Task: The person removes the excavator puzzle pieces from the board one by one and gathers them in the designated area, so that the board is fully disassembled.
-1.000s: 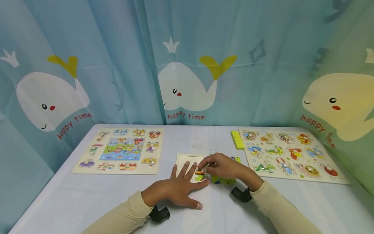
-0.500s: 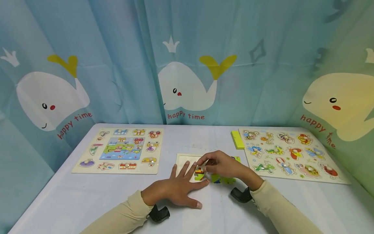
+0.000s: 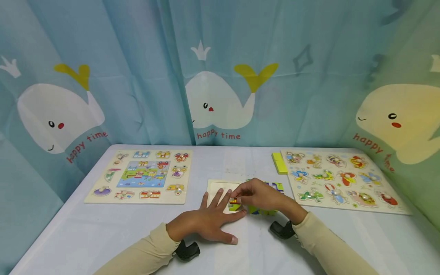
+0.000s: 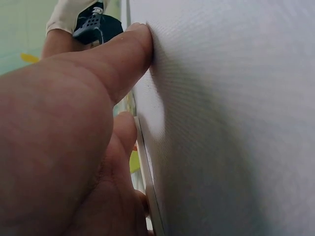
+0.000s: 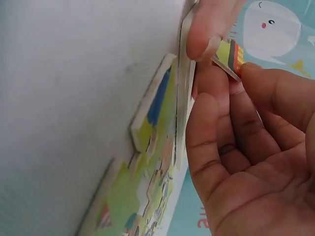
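Observation:
With its fingers spread, my left hand (image 3: 214,223) lies over a small pale wooden puzzle tray (image 3: 214,185) and holds it against the table. Thumb and fingers of my right hand (image 3: 261,195) pinch a puzzle piece (image 3: 234,206), green with red and yellow bands, at the tray's right side. The right wrist view shows this puzzle piece (image 5: 230,55) tilted between the fingertips. Loose green and blue puzzle pieces (image 3: 266,212) lie just right of the tray, partly hidden under the right hand. The left hand covers much of the tray.
A vehicle puzzle board (image 3: 182,179) lies at the back left and an insect puzzle board (image 3: 338,179) at the right. A yellow block (image 3: 279,163) touches the insect board's left edge. Behind the table hangs a blue whale-print curtain (image 3: 144,76).
My right hand rises slightly off the piece, then comes back down onto it. The piece has shifted a little left and now looks tilted. My left hand stays in place.

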Action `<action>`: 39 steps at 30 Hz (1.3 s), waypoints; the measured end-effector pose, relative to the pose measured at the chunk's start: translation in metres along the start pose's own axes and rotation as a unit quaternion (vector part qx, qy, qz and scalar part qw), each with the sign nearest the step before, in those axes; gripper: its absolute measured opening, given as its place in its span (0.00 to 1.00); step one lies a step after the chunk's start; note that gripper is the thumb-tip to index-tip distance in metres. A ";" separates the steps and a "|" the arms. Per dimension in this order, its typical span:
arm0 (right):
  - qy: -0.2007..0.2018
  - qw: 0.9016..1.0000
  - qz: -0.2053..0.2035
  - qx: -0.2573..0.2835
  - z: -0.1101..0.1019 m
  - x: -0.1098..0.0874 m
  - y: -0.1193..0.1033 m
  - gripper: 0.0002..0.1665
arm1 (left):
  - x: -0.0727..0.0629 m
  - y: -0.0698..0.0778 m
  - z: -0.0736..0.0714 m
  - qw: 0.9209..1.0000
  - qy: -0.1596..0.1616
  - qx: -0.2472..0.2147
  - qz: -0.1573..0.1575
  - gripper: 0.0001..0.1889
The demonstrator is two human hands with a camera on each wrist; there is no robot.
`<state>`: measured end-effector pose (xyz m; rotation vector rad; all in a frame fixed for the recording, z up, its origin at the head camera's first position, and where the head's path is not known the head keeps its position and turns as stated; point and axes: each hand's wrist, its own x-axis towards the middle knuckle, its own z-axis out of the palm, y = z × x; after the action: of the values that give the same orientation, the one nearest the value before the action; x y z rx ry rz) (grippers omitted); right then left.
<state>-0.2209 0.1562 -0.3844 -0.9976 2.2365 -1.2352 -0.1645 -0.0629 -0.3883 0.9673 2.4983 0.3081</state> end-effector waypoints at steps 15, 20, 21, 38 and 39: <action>0.035 0.999 0.024 -0.009 -0.019 -0.009 -0.001 0.11 | -0.001 0.000 0.000 1.000 0.002 0.002 -0.002 0.38; 0.029 0.999 0.028 -0.022 -0.023 -0.016 0.006 0.11 | -0.001 0.000 0.001 1.000 0.003 0.000 -0.001 0.38; 0.028 0.999 0.029 -0.027 -0.024 -0.018 0.007 0.11 | -0.001 0.000 0.001 1.000 0.003 0.001 -0.002 0.38; -0.014 0.997 0.072 -0.026 -0.053 -0.056 0.010 0.08 | 0.002 0.002 0.002 1.000 0.003 0.002 -0.014 0.39; -0.014 0.997 0.073 -0.029 -0.055 -0.058 0.011 0.08 | 0.002 0.002 0.002 1.000 0.003 0.002 -0.013 0.39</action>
<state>-0.2212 0.2348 -0.3645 -0.8499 2.2893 -1.0936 -0.1640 -0.0602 -0.3899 0.9350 2.5151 0.2984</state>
